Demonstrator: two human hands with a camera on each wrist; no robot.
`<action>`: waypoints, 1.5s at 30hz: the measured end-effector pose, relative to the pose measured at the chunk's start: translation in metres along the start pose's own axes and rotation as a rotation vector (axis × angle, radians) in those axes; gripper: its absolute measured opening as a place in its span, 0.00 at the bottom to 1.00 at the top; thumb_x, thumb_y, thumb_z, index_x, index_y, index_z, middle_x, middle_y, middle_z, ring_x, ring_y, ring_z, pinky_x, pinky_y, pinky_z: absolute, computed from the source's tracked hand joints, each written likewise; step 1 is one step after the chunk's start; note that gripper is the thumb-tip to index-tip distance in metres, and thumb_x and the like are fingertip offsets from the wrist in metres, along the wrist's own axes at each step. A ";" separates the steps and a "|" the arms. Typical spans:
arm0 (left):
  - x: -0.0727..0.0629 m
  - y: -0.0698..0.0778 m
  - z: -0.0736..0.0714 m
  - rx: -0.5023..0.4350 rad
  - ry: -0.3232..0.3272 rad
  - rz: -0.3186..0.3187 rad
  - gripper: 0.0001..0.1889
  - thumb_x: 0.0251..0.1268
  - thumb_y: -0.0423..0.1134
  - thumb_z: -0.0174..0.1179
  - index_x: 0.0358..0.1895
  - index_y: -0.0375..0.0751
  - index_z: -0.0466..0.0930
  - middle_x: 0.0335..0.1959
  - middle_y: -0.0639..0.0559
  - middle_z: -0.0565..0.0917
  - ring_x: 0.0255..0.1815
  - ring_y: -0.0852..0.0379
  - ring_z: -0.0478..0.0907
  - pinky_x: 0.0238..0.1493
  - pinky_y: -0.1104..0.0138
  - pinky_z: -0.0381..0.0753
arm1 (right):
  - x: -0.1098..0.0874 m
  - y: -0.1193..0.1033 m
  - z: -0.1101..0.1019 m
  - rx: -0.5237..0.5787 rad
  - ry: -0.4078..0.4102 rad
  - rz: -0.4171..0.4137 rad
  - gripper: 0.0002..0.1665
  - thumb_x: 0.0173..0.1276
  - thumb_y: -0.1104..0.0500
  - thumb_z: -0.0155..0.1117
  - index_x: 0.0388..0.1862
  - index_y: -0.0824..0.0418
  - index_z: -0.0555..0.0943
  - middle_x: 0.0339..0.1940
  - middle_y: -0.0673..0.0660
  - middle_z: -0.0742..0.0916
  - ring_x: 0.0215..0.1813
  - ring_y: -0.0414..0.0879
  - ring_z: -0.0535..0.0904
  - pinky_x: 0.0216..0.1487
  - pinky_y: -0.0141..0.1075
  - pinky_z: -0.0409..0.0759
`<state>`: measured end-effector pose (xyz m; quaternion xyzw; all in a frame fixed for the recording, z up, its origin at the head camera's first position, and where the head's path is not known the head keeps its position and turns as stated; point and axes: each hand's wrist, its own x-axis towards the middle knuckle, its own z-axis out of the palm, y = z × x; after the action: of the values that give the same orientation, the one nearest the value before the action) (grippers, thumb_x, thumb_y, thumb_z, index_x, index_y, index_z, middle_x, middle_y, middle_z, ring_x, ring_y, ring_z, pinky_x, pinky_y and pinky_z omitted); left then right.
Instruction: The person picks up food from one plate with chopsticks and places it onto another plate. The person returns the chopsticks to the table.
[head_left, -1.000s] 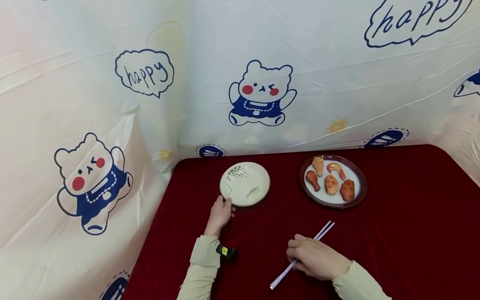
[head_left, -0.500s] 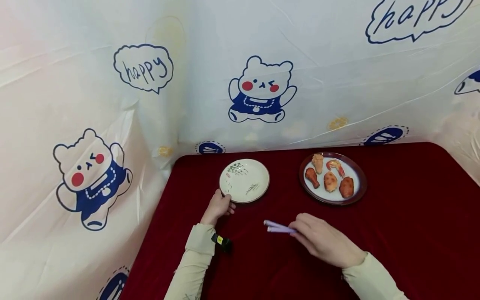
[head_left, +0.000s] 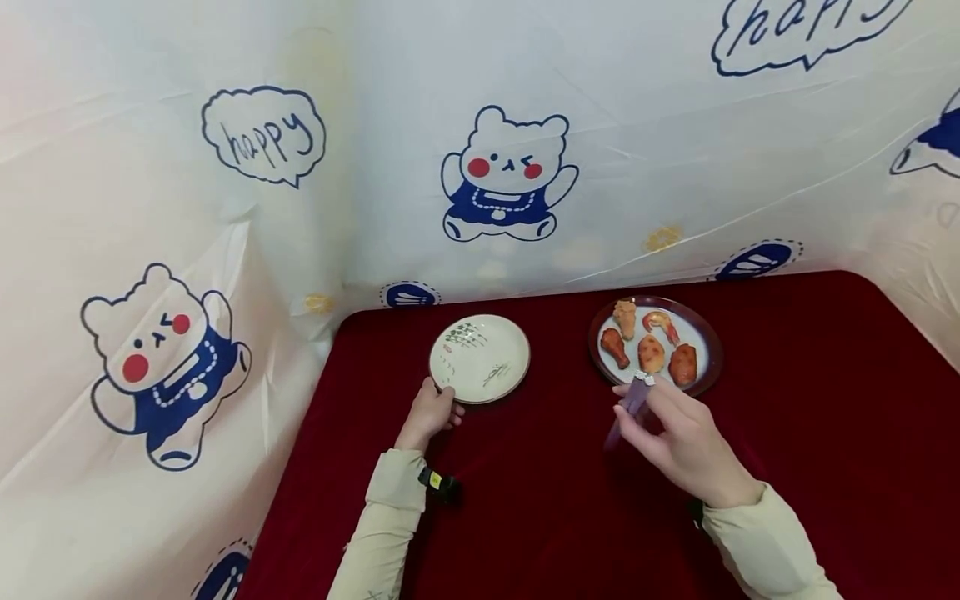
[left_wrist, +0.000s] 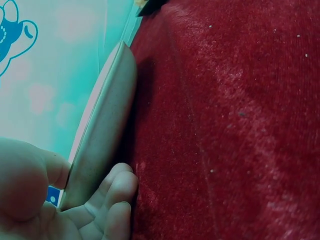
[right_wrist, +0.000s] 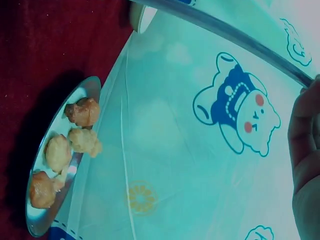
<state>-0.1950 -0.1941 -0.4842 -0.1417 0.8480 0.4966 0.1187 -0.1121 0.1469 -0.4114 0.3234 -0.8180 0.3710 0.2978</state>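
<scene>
In the head view my left hand (head_left: 431,414) pinches the near left rim of a white plate with a leaf pattern (head_left: 480,358). Up close in the left wrist view, the thumb lies over the rim of the plate (left_wrist: 107,120) and fingers reach beneath it. My right hand (head_left: 693,446) holds a pair of pale purple chopsticks (head_left: 636,398), their silvery ends turned up. It hovers at the near edge of a brown-rimmed plate (head_left: 715,350), overlapping it in the head view. A drumstick (head_left: 615,347), a shrimp (head_left: 662,326) and several other fried pieces lie there.
A dark red cloth (head_left: 540,517) covers the table. White sheeting printed with cartoon bears (head_left: 510,183) closes off the back and the sides. A black wrist strap (head_left: 442,483) sits at the left sleeve.
My right hand has lifted the chopsticks and swung them from slanting across the cloth to ends-up, moving right and toward the food plate. My left hand stays at the white plate's rim.
</scene>
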 end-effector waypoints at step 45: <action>0.012 -0.010 0.009 0.067 0.129 0.088 0.18 0.71 0.41 0.41 0.57 0.36 0.69 0.25 0.45 0.86 0.17 0.58 0.81 0.22 0.66 0.84 | 0.011 0.018 0.014 -0.026 -0.186 0.255 0.20 0.60 0.59 0.72 0.15 0.49 0.71 0.14 0.39 0.71 0.21 0.31 0.65 0.22 0.25 0.66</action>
<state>-0.2024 -0.1924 -0.5009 -0.1320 0.8755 0.4626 0.0469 -0.1356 0.1412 -0.4184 0.2461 -0.8812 0.3635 0.1758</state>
